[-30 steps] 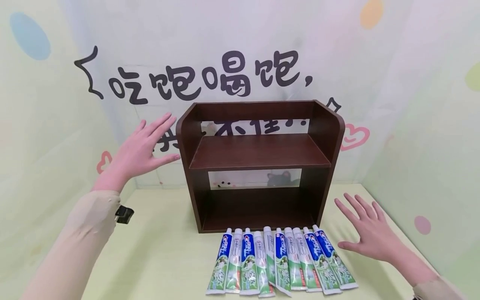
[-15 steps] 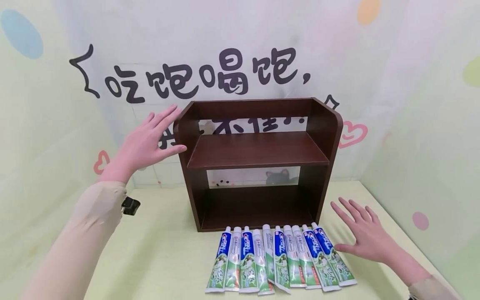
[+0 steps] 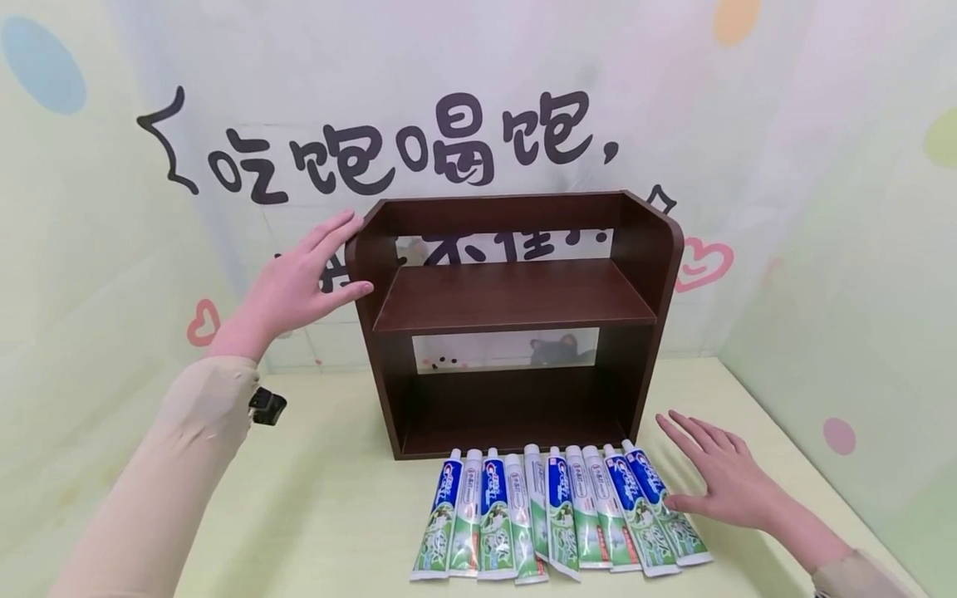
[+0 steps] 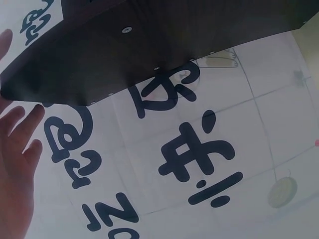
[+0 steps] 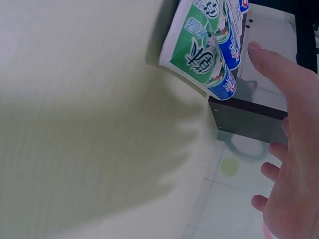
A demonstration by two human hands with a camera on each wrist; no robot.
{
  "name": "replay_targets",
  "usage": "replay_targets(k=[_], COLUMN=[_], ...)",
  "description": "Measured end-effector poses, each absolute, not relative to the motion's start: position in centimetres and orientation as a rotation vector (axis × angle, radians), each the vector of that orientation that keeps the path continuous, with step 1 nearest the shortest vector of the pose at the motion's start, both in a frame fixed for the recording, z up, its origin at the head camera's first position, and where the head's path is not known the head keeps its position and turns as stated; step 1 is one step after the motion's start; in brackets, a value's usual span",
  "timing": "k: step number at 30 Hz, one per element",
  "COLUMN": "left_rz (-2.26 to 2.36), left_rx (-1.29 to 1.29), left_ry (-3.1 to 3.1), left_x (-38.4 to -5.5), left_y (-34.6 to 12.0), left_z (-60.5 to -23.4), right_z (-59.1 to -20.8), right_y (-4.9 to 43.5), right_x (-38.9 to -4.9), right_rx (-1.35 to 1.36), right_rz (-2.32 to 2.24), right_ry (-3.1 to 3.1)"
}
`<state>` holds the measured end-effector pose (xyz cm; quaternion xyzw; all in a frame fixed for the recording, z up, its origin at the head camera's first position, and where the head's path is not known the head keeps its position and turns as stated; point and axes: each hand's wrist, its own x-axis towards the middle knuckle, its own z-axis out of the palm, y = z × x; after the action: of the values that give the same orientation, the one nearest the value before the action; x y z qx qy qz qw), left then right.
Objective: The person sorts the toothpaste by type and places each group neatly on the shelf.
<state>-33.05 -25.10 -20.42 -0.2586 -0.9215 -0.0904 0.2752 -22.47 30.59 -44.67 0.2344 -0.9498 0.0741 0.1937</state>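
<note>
A dark brown two-tier wooden shelf (image 3: 516,297) stands in the middle of the table. My left hand (image 3: 295,278) is at its upper left side, fingers extended, with fingertips and thumb right at the edge of the side panel (image 4: 124,55). In front of the shelf lies a row of several toothpaste tubes, caps toward the shelf; some are blue and green, others white and green. My right hand (image 3: 728,482) hovers beside the rightmost toothpaste tube (image 3: 668,507), fingers spread and holding nothing. Its thumb overlaps that tube in the head view.
The pale yellow table (image 3: 314,498) extends to both sides of the shelf. Behind it hangs a white printed wall cloth (image 3: 336,75) with large dark characters, and light green walls (image 3: 845,291) close in at the sides. Both shelf tiers hold nothing.
My left hand has moved right, up to the shelf's side edge. My right hand has lowered slightly and shifted left toward the rightmost tube. The shelf and tubes stay in place.
</note>
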Motion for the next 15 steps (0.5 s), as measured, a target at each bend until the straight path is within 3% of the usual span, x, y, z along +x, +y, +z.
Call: replay_targets(k=[15], left_rz=[-0.4], left_rx=[-0.731], left_ry=[-2.434], left_x=[-33.6], left_y=[-25.5], left_z=[-20.6], right_z=[-46.1], right_y=[30.5], right_x=[-22.3], right_rx=[0.618], right_rz=[0.314], right_ry=[-2.78])
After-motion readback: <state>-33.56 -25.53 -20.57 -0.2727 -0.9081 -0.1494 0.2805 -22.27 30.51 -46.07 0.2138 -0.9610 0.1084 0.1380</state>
